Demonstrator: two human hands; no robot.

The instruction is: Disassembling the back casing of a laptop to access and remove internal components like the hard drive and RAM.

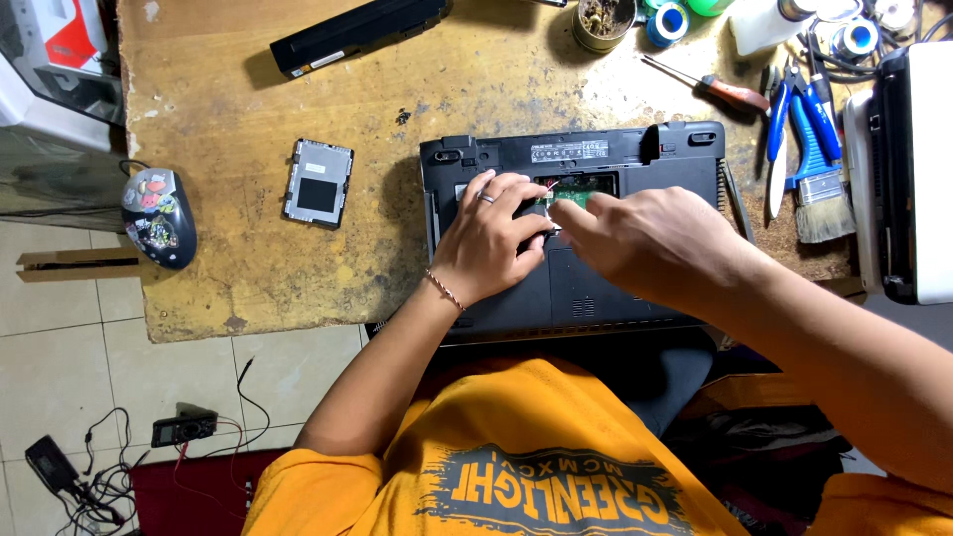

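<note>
Laptop (586,288), base up, centre frame, bay open on a green board (574,192). Left hand (488,238) rests on it, fingers loose, gripping nothing. Right hand (635,238) pinches at the bay; what it grips, cannot tell. Tin (606,22), top centre, holds small bits.

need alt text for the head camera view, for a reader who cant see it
Both hands, left hand and right hand, work at the open bay of an upturned black laptop on a worn yellow bench. A removed cover plate and a battery lie nearby.
</note>
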